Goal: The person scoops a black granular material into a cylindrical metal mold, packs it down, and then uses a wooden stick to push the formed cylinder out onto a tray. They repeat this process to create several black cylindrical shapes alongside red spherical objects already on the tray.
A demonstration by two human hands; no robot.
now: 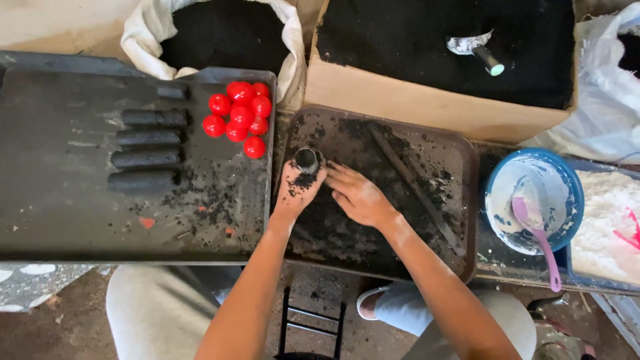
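My left hand [298, 189] grips a small dark metal tube [307, 159], upright near the top left corner of a brown tray [460, 150] dusted with black powder. My right hand [357, 195] lies just to its right, fingers together, pressing into the black powder beside the tube; whether it holds any is unclear. A long dark rod [413, 187] lies diagonally across the tray to the right of my hands.
A dark board [60, 207] at left carries several black pressed cylinders [147, 148] and a cluster of red caps [239, 115]. Behind are a white sack [143, 33] and a cardboard box [400, 97] of black powder with a scoop [475, 48]. A blue bowl [570, 183] with a purple spoon [537, 233] sits at right.
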